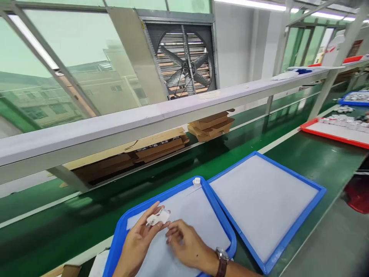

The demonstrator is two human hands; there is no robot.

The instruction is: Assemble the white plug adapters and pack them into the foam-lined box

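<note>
Over the nearer blue-rimmed tray (122,227), my left hand (141,234) holds a small white plastic part (158,217) between thumb and fingers. Just right of that part is my right hand (184,242), its fingers curled and slightly blurred; whether something small is between them is hidden. A wristwatch (222,258) is on the right wrist. Another small white piece (196,181) sits at the far corner of the same tray.
A second blue-rimmed tray (265,200) lies to the right on the green bench. Farther right, a red tray (334,136) holds white parts. A raised shelf (161,111) crosses ahead, with cardboard boxes (211,125) beneath it.
</note>
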